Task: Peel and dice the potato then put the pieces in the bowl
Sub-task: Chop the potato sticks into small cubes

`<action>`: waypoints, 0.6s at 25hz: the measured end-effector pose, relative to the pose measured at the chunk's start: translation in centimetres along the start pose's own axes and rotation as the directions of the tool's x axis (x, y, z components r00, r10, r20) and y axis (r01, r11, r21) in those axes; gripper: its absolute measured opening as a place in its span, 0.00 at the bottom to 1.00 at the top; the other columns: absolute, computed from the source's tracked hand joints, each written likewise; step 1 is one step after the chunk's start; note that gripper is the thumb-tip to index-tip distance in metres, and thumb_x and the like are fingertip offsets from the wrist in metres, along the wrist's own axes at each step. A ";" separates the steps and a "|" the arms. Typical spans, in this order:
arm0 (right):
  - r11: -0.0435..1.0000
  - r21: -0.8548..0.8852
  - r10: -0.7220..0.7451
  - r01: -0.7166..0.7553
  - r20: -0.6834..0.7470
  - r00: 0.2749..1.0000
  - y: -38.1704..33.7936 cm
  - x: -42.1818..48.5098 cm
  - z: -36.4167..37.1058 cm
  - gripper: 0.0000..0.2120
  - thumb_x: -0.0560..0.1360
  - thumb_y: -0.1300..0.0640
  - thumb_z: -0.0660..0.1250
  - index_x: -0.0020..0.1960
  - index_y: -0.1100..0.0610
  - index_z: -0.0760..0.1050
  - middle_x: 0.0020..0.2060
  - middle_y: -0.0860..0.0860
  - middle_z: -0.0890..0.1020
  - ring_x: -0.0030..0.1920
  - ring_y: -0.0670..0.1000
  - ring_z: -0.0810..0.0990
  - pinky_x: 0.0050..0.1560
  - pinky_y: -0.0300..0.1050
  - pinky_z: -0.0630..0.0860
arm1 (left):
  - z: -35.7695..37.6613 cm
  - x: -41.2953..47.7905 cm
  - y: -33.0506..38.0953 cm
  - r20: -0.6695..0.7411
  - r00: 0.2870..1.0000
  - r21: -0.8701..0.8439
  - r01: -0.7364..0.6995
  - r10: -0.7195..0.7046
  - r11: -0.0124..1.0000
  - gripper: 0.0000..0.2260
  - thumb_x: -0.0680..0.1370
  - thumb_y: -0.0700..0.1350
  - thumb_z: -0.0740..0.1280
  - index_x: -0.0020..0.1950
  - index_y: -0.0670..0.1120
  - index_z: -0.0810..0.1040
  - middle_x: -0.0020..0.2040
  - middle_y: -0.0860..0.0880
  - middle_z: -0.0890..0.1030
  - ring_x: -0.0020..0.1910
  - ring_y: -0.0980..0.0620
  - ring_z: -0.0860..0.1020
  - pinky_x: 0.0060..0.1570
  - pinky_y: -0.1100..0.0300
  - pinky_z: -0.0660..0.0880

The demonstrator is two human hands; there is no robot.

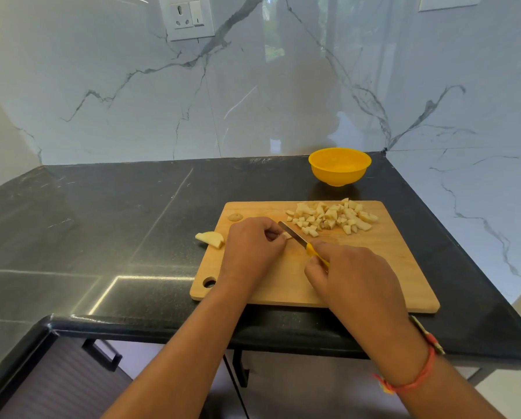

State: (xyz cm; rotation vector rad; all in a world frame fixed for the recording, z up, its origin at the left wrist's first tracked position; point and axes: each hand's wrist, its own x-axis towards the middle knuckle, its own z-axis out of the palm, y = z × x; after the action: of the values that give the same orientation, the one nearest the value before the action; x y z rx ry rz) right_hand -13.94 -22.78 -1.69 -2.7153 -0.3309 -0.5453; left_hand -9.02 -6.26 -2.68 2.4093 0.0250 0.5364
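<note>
A wooden cutting board (374, 267) lies on the black counter. My left hand (250, 246) holds down a small potato piece (287, 235) with curled fingers. My right hand (350, 273) grips a yellow-handled knife (295, 235), whose blade lies right beside that piece. A pile of diced potato (333, 217) sits at the board's far right. One potato wedge (210, 239) lies at the board's left edge, partly on the counter. A small round potato end (235, 217) rests at the board's far left corner. The yellow bowl (339, 166) stands behind the board and looks empty.
The black counter (102, 222) runs left and ends at a rounded front edge. A marble wall rises behind and to the right, with a power socket (186, 18) high up. Cabinet fronts with dark handles (102, 355) sit below the counter.
</note>
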 end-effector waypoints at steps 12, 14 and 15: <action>0.990 -0.143 0.002 0.003 0.038 0.999 1.7 -2.0 -1.8 0.15 0.77 0.43 0.57 0.59 0.39 0.77 0.27 0.42 0.73 0.26 0.43 0.69 0.26 0.39 0.71 | 0.2 0.1 0.0 -0.025 1.000 -0.024 0.016 -0.017 1.000 0.02 0.75 0.48 0.74 0.46 0.52 0.85 0.38 0.59 0.82 0.39 0.63 0.79 0.41 0.70 0.75; 0.994 -0.109 0.008 -0.008 -0.005 1.000 1.6 -2.1 -2.0 0.15 0.76 0.44 0.60 0.60 0.40 0.78 0.26 0.42 0.73 0.26 0.43 0.69 0.25 0.38 0.71 | 0.1 0.1 -0.1 -0.023 1.000 -0.023 0.015 -0.015 1.000 0.03 0.75 0.48 0.74 0.47 0.52 0.85 0.39 0.59 0.81 0.39 0.63 0.78 0.40 0.73 0.73; 0.997 -0.082 0.005 -0.005 -0.006 1.000 1.4 -1.9 -2.0 0.16 0.77 0.44 0.60 0.62 0.40 0.77 0.27 0.42 0.74 0.27 0.43 0.70 0.27 0.38 0.72 | 0.2 0.1 -0.1 -0.020 1.000 -0.023 0.016 -0.016 1.000 0.04 0.75 0.47 0.73 0.49 0.52 0.85 0.39 0.60 0.81 0.39 0.64 0.78 0.40 0.74 0.72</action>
State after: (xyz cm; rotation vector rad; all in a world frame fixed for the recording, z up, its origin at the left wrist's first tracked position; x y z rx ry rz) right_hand -15.94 -25.17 -1.13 -2.7918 -0.3068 -0.5775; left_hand -8.87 -6.25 -2.83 2.3796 0.0464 0.5509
